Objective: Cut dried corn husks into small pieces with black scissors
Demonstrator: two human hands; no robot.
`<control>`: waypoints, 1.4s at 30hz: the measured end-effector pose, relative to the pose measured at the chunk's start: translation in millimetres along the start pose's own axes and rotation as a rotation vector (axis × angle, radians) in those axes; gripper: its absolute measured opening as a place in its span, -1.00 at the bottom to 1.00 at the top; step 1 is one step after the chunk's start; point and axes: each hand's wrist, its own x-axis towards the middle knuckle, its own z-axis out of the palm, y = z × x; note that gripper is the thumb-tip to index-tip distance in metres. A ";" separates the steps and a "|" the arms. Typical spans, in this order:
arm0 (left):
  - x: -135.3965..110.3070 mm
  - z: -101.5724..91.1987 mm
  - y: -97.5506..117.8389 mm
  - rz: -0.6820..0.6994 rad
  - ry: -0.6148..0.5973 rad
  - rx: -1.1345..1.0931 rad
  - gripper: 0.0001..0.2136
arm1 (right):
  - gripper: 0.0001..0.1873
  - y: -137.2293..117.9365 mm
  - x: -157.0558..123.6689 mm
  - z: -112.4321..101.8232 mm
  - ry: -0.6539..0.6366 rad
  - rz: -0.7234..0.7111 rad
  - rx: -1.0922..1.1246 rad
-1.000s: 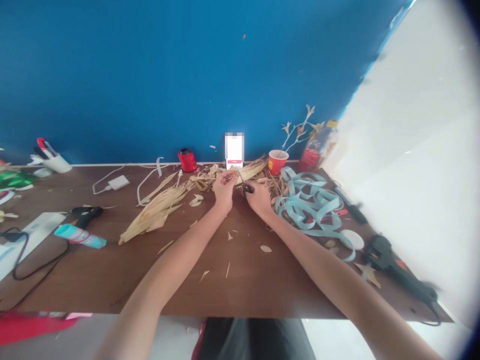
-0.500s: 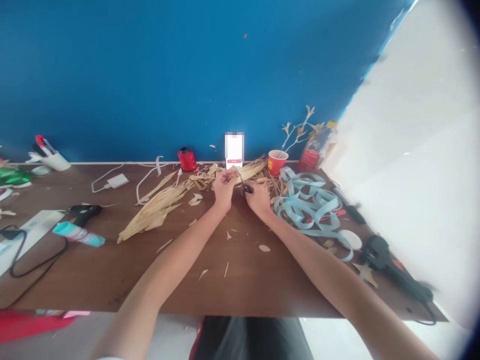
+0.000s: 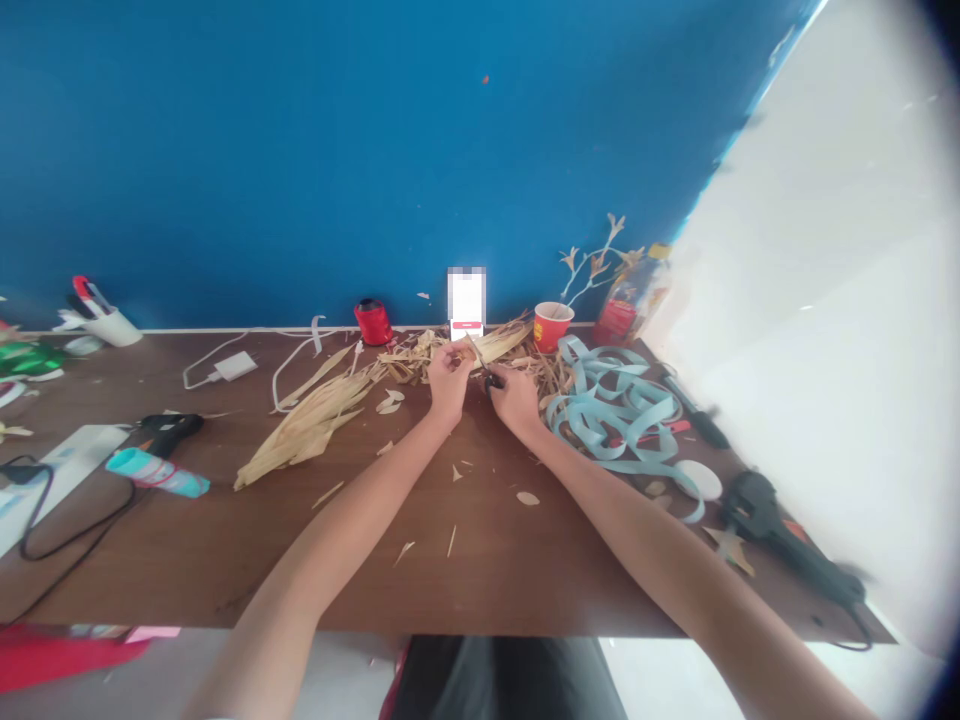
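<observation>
My right hand [image 3: 515,394] is closed round the dark handles of a pair of scissors [image 3: 494,380], whose blades point up and left toward my other hand. In a pinch, my left hand [image 3: 450,380] holds a small piece of dried corn husk [image 3: 468,354] close to the blades. Its exact shape is too small to make out. Behind both hands lies a heap of dried husk strips [image 3: 409,358], with broader pale husks [image 3: 506,343] on top. A larger bundle of husks [image 3: 311,420] rests on the table left of my left forearm.
A lit phone [image 3: 466,300] leans on the blue wall. Right of it stand a red paper cup [image 3: 553,328], a bottle [image 3: 626,305] and tangled blue ribbon [image 3: 622,405]. A glue gun [image 3: 787,540] lies at far right, a charger [image 3: 235,366] at left. Husk scraps dot the brown table [image 3: 480,580].
Both hands stay almost in place, the scissors still beside the held husk piece. The whole view has shifted very slightly.
</observation>
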 end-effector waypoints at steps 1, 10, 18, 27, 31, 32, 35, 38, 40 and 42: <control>0.5 -0.3 -0.2 0.009 0.002 0.013 -0.75 | -0.70 0.8 0.1 0.7 0.001 -0.003 -0.003; -6.9 1.8 11.1 0.071 -0.037 0.106 -0.77 | -0.66 0.5 2.4 2.8 0.012 -0.001 0.044; -13.3 3.1 17.6 0.107 -0.109 0.176 -0.93 | -0.66 3.0 1.1 1.2 0.064 -0.010 0.064; -13.3 2.9 16.2 0.123 -0.158 0.157 -0.81 | -0.63 -1.7 3.9 -3.3 0.110 0.100 0.097; -10.3 1.9 11.1 0.081 -0.095 0.097 -0.76 | -0.68 -2.0 4.0 -1.7 0.059 0.092 0.095; -9.4 1.7 9.7 0.058 -0.078 0.079 -0.74 | -0.70 -1.9 3.8 -1.1 0.045 0.080 0.090; -6.6 1.1 6.4 0.004 -0.051 0.028 -0.71 | -0.74 -2.4 3.1 0.0 0.011 0.046 0.070; -4.5 0.2 4.3 -0.006 -0.035 -0.006 -0.70 | -0.77 -4.2 2.5 -0.4 0.007 0.030 0.070; -3.8 -0.3 3.2 0.001 -0.032 -0.011 -0.69 | -0.78 -5.2 2.3 -1.0 0.003 0.029 0.065; -3.7 -0.7 2.4 0.011 -0.037 -0.011 -0.70 | -0.78 -5.5 2.4 -1.3 -0.006 0.033 0.051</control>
